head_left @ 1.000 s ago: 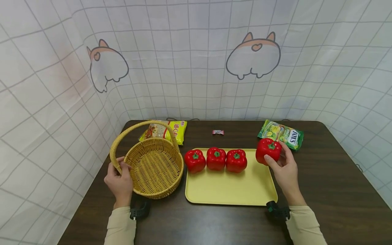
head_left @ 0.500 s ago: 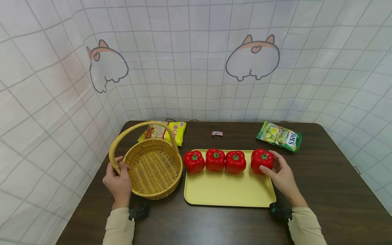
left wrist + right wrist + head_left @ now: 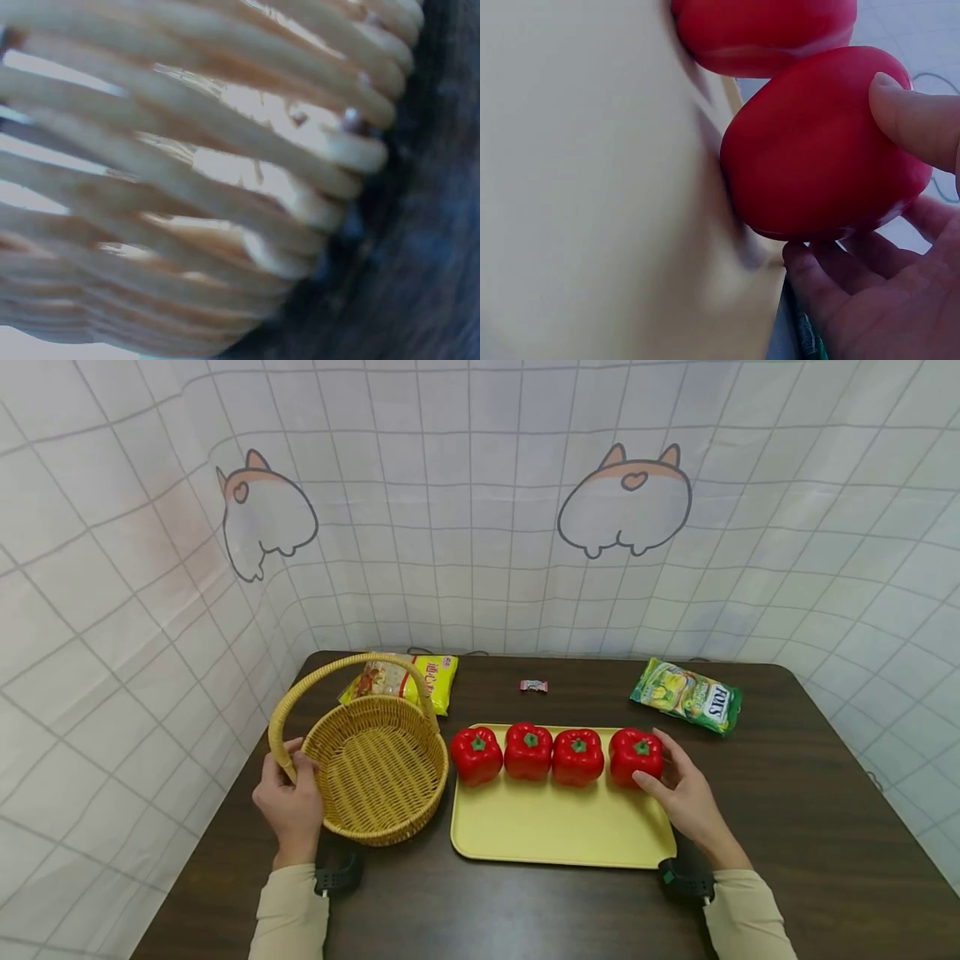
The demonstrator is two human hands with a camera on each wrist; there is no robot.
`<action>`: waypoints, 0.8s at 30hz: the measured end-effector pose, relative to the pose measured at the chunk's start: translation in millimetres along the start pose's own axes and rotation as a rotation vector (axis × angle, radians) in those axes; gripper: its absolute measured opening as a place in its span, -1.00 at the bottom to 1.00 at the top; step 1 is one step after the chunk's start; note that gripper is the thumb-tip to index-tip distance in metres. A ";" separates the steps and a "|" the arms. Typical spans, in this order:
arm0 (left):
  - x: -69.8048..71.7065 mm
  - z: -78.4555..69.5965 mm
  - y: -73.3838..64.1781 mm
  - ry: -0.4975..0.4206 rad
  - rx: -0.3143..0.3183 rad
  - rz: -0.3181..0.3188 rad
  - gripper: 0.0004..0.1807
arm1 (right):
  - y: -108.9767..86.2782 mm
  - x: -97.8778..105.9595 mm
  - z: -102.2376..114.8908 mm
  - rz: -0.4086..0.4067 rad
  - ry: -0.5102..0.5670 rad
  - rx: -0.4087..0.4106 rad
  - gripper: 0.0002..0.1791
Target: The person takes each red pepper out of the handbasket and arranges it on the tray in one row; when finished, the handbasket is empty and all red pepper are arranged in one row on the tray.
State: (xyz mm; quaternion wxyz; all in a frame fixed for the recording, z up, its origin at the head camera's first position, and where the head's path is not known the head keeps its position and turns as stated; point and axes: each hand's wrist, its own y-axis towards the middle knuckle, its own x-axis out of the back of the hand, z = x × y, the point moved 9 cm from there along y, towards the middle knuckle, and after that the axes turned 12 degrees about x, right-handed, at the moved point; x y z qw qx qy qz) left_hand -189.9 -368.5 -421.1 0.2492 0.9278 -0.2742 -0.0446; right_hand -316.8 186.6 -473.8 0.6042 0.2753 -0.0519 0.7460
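Observation:
My left hand (image 3: 291, 797) grips the wicker basket (image 3: 378, 835) at the left foot of its arched handle. Close up in the left wrist view is the basket's woven wall (image 3: 172, 157). A red bell pepper (image 3: 632, 760) with a green stem sits at the right end of the yellow tray (image 3: 555, 835). Around its right side is my right hand (image 3: 690, 797); in the right wrist view the thumb lies on the pepper (image 3: 817, 150) and the fingers are at its opposite side. To its left stand three more peppers in a row, the nearest one a red bell pepper (image 3: 577, 758).
Behind the basket lies a yellow food packet (image 3: 435, 681). A small pink-wrapped candy (image 3: 534, 686) is at the back middle of the dark table (image 3: 480, 910). The green snack bag (image 3: 686, 695) rests beyond the tray's right end. A grid-patterned curtain (image 3: 495, 527) encloses the back and sides.
The right hand has lowered the pepper onto the tray and shifted it slightly left, toward the other three. The left hand has stayed on the basket's handle.

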 end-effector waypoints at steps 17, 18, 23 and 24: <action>17.1 -180.4 -11.5 -0.192 -0.168 0.139 -0.57 | 13.2 42.7 82.3 -0.054 -0.208 0.164 -0.16; 6.1 -189.4 -13.0 -0.175 -0.210 0.197 -0.60 | 17.4 44.9 94.7 -0.053 -0.218 0.199 -0.19; -77.5 -210.4 -41.0 0.157 -0.383 0.622 -0.60 | 43.3 30.4 147.9 0.067 -0.264 0.350 -0.28; -94.7 -211.9 -49.9 0.233 -0.423 0.691 -0.58 | 48.4 23.6 155.0 0.112 -0.283 0.370 -0.29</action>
